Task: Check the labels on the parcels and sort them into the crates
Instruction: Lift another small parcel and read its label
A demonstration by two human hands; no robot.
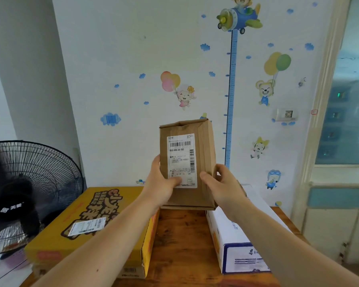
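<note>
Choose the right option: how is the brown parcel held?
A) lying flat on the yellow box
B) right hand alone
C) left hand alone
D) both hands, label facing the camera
D: left hand and right hand both grip the brown parcel, its label facing the camera.

Both hands hold a brown cardboard parcel (187, 162) upright above the far edge of the wooden worktop (180, 245), its white shipping label (181, 160) facing the camera; the left hand (164, 183) grips its left side, thumb on the label's lower corner; the right hand (222, 185) grips its right side; a yellow carton (87, 226) lies at the worktop's left edge, a white box (240, 237) along its right; a black fan (29, 183) stands left of the worktop.
</note>
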